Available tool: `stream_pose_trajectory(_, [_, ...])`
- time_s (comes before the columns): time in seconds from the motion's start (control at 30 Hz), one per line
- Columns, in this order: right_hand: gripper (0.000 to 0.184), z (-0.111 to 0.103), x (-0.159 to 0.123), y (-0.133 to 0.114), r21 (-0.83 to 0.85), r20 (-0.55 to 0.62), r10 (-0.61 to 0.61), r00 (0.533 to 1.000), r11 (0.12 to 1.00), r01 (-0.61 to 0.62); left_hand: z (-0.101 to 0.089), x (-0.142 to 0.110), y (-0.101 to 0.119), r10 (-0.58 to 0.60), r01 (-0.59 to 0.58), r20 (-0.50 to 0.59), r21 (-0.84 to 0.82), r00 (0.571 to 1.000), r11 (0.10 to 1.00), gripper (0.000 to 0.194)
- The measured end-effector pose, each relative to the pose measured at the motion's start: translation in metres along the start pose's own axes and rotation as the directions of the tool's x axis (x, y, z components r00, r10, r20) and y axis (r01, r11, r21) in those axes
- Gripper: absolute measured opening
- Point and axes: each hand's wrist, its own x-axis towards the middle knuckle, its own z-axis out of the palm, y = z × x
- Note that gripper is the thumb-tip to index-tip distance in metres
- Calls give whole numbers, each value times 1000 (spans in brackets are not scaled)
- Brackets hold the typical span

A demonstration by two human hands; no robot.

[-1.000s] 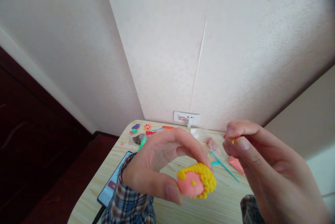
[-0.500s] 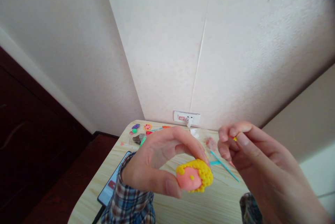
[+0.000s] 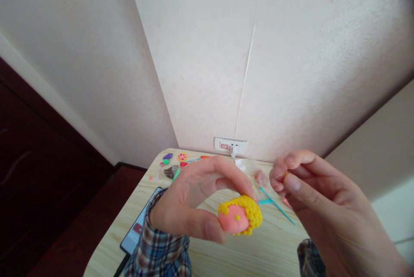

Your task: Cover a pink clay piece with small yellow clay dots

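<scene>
My left hand (image 3: pixel 197 208) grips a clay piece (image 3: pixel 233 220) between thumb and forefinger, above the table. The piece is a pink ball partly covered in small yellow beads, thickest on its right side, with one lone yellow dot on the pink face. Off to the right, my right hand (image 3: pixel 318 199) is pinched, thumb against fingers. Only a yellowish speck of clay (image 3: pixel 286 176) shows between those fingertips; the rest of it is hidden. The two hands are apart.
On the wooden table (image 3: pixel 239 255) lie a phone (image 3: pixel 139 225) at the left, a turquoise stick (image 3: pixel 277 206), a purple clay piece (image 3: pixel 167 156), a round red-and-white slice (image 3: pixel 182 157) and a dark packet (image 3: pixel 170 172). A wall socket (image 3: pixel 230 146) holds a white plug behind.
The thumb and fingers of my right hand have shifted slightly, and the yellow bit between them is now mostly covered. My left hand and the clay piece have barely moved.
</scene>
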Motion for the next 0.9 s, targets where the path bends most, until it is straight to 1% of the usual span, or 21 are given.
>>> stream_pose_trajectory(0.07, [14,-2,-1,1,10,5,10,1000,1000,-10,0,1,-3,2,-2,1,-10,1000,1000,32])
stream_pose_trajectory(0.13, [15,-4,-2,3,7,0,27,1000,1000,-27,1,4,-9,62,-62,8,-40,998,997,35])
stream_pose_trajectory(0.17, [16,-4,-2,3,7,-6,32,999,999,-32,1,5,-13,132,-131,15,-64,991,989,38])
stream_pose_trajectory(0.2, [18,-5,-3,3,8,-13,34,999,999,-34,1,7,-16,170,-168,21,-77,985,983,43])
stream_pose_trajectory(0.27, [19,-6,-3,4,19,-20,29,999,999,-29,0,9,-20,198,-195,31,-87,980,977,47])
stream_pose_trajectory(0.37, [17,-6,-3,4,38,-30,20,999,999,-19,0,9,-19,180,-177,38,-76,983,981,38])
stream_pose_trajectory(0.47, [19,-5,-2,4,42,-32,10,999,999,-9,1,7,-15,158,-157,22,-60,987,986,28])
stream_pose_trajectory(0.5, [19,-4,-2,3,40,-32,4,999,999,-3,1,6,-14,136,-135,18,-48,991,990,28])
stream_pose_trajectory(0.53, [20,-4,-2,3,39,-33,1,999,999,1,1,5,-14,58,-58,-1,-18,998,998,27])
stream_pose_trajectory(0.57, [20,-4,-2,3,36,-35,2,999,999,-1,1,5,-14,141,-141,-4,-42,990,989,32])
stream_pose_trajectory(0.6, [20,-4,-2,3,32,-33,11,999,999,-9,0,5,-15,170,-169,18,-53,985,984,37])
stream_pose_trajectory(0.63, [20,-4,-3,3,27,-32,21,999,999,-20,0,5,-17,148,-147,27,-39,989,988,36])
stream_pose_trajectory(0.73, [20,-4,-4,4,21,-54,48,997,999,-47,-3,6,-20,173,-172,20,-22,985,985,33])
stream_pose_trajectory(0.8, [20,-3,-4,4,23,-75,50,996,999,-49,-4,6,-21,188,-188,22,-14,982,982,36])
stream_pose_trajectory(0.9, [22,-1,-5,3,21,-78,57,995,998,-55,-5,7,-19,172,-173,23,20,985,985,37])
